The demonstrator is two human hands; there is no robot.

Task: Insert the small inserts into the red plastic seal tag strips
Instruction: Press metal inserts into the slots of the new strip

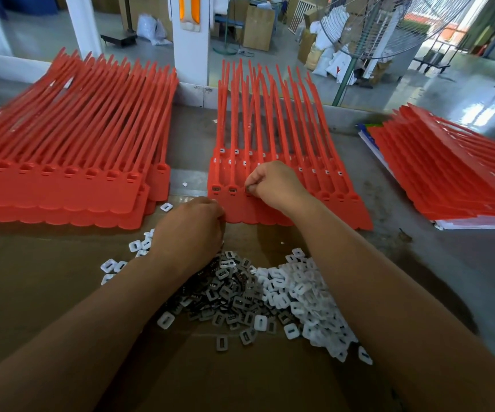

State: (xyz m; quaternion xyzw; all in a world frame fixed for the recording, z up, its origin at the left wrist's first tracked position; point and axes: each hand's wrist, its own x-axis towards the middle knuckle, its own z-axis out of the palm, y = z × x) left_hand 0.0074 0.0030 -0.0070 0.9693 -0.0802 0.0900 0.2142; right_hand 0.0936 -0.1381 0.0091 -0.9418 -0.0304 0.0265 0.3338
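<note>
A sheet of joined red seal tag strips (273, 135) lies in the middle of the bench, tails pointing away from me. Its two leftmost sockets (224, 189) hold dark inserts. My right hand (276, 185) pinches a small dark insert at the third socket from the left. My left hand (191, 230) rests with curled fingers at the sheet's near left edge; what its fingers hold is hidden. In front of me lies a heap of dark metal inserts (228, 295) next to a heap of white plastic inserts (308, 298).
A tall stack of red strip sheets (61, 144) lies at the left and another stack (454, 171) at the right. Loose white inserts (115, 264) are scattered at the left of the heaps. A brown cardboard sheet (47, 275) covers the near bench.
</note>
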